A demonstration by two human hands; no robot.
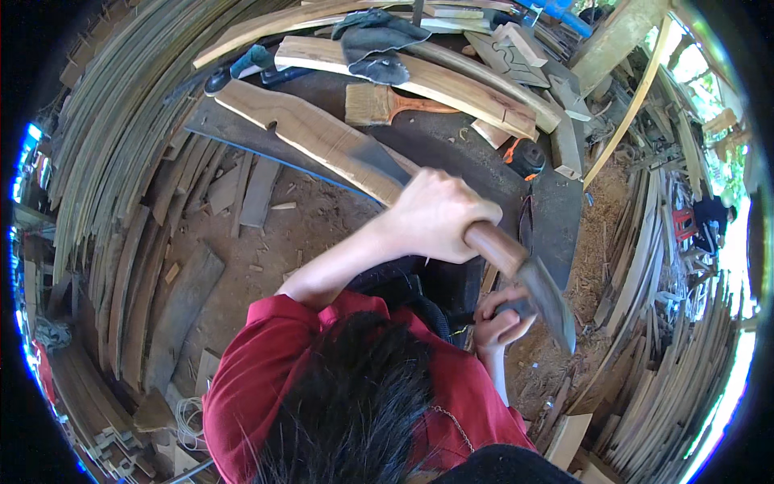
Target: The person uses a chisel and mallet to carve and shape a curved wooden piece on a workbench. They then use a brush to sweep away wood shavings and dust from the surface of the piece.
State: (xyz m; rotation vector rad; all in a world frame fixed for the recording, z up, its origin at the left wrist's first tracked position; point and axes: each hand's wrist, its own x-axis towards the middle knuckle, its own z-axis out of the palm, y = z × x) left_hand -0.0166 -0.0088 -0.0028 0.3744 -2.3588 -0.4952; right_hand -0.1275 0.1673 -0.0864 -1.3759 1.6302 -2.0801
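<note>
My left hand [439,214] is closed round the brown wooden handle of a hand tool [556,310], whose curved, pointed grey end sticks out to the lower right, smeared by motion. Just beneath it, my right hand [501,320] has curled fingers against a dark piece I cannot make out. Behind my left hand, a shaped board [310,133] with a small notch in its edge lies slantwise on the dark worktable [556,214]. A blurred grey patch covers part of the board near my wrist. Beyond the board rests a wide brush [371,105] with an orange handle.
Thick timber pieces [451,89] lie across the table's back, with a dark cloth [375,40] draped over one. An orange-and-black tool [526,159] sits at the right. Long strips [121,121] are stacked at left, more lumber [669,355] at right. Another person [711,222] is far right.
</note>
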